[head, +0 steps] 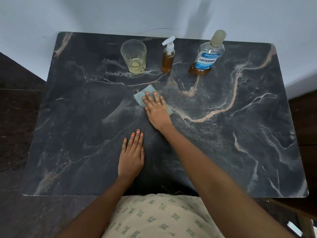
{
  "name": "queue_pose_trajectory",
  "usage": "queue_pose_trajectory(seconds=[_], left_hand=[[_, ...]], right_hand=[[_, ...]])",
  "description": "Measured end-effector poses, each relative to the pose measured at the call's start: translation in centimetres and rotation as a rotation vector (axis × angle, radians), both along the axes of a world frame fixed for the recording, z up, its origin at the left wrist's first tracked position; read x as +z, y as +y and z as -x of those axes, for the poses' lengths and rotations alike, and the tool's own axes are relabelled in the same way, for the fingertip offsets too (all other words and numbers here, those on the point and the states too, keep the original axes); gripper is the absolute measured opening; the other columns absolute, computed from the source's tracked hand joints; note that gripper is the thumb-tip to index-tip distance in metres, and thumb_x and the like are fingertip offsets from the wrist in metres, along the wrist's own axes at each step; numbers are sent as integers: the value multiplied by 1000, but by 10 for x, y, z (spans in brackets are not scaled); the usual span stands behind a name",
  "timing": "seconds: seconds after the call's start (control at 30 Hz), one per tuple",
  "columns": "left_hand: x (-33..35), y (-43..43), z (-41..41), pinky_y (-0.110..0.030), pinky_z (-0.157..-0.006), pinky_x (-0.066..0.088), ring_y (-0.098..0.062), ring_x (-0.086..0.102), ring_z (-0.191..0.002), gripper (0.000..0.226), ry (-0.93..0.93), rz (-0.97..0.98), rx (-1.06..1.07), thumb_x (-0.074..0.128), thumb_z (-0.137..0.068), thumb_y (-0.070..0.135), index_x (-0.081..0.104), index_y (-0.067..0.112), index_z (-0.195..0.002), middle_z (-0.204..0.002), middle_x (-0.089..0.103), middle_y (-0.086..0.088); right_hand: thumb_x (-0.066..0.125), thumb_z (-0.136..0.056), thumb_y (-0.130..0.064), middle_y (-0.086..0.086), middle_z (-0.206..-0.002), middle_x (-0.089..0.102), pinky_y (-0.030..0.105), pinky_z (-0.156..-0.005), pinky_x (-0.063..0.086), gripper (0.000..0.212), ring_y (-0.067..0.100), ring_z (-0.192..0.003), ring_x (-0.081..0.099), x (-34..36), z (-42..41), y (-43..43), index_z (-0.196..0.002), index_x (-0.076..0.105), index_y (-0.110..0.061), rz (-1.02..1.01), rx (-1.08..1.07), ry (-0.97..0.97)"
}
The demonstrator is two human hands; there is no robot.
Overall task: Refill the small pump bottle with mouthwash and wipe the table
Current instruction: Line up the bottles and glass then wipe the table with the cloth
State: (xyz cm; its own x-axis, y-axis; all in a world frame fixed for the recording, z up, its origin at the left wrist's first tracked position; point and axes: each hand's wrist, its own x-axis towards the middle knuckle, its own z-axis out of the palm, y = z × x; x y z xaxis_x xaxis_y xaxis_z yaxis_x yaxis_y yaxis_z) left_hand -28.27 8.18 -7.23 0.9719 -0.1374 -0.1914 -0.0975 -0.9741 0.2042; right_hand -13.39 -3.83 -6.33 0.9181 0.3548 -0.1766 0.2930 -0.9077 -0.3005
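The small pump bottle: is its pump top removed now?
No, the small pump bottle carries its white pump top and stands between the glass and the mouthwash bottle.

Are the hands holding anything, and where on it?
Nothing is gripped. The right hand presses flat on the cloth; the left hand rests flat on the table.

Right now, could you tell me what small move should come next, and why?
Probably slide the cloth under the right hand on across the table: the pump bottle looks full with its pump on, so only wiping seems left.
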Motion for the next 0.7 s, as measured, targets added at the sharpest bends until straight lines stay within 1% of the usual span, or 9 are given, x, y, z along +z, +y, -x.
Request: queue_pose_trajectory(seconds=[0.07, 0.23, 0.3, 0.37, 0.43, 0.5, 0.6, 0.7], left_hand=[[1, 0, 0, -38, -111, 14, -24, 37, -133, 51, -2, -3, -1, 23, -91, 23, 36, 7, -138, -144, 39, -10], [1, 0, 0, -41, -111, 20, -24, 39, -131, 51, -8, -8, 1, 23, -91, 24, 37, 6, -137, -143, 41, -11], [1, 0, 0, -40, -110, 18, -25, 39, -131, 51, -9, 1, 1, 23, -91, 24, 37, 6, -137, -143, 41, -11], [2, 0, 0, -39, -110, 16, -26, 39, -131, 51, -9, 0, -2, 24, -91, 23, 37, 6, -136, -143, 41, -12], [4, -1, -1, -39, -109, 14, -27, 40, -130, 51, -15, 15, -5, 24, -90, 22, 38, 5, -135, -142, 42, -12], [4, 0, -1, -38, -110, 13, -26, 36, -132, 51, -19, 28, -3, 23, -91, 23, 37, 5, -136, -143, 40, -11], [3, -1, 1, -40, -112, 16, -22, 26, -136, 52, -21, 29, 6, 19, -92, 25, 31, 7, -139, -147, 34, -9], [2, -1, 1, -41, -113, 16, -20, 19, -137, 52, -16, 32, 8, 17, -92, 26, 28, 7, -140, -148, 31, -8]], right_hand=[[26, -99, -22, 2, -155, 10, 40, -115, -4, 46, 24, -143, -1, -2, 3, 9, -144, 15, -18, 14, 96, -10], [28, -99, -22, -1, -153, 18, 35, -115, -3, 44, 20, -143, 6, -3, 21, -5, -142, 22, -20, -18, 314, -59], [31, -99, -21, -1, -153, 21, 35, -115, 0, 43, 20, -142, 9, -4, 31, -19, -141, 26, -19, -47, 349, -59], [34, -98, -20, 0, -151, 24, 36, -116, 3, 43, 21, -142, 12, -5, 40, -37, -140, 30, -18, -68, 340, -60], [38, -96, -18, 2, -149, 30, 39, -115, 8, 42, 24, -140, 18, -5, 45, -60, -138, 35, -16, -95, 281, -70], [42, -95, -15, 5, -147, 35, 42, -115, 13, 42, 26, -139, 21, -3, 45, -88, -137, 37, -15, -117, 168, -76], [44, -94, -13, 8, -146, 34, 42, -115, 10, 43, 27, -139, 21, 0, 39, -135, -136, 37, -13, -116, -61, -94], [41, -95, -11, 9, -148, 31, 42, -115, 9, 43, 26, -140, 18, 2, 31, -162, -138, 35, -12, -80, -258, -118]])
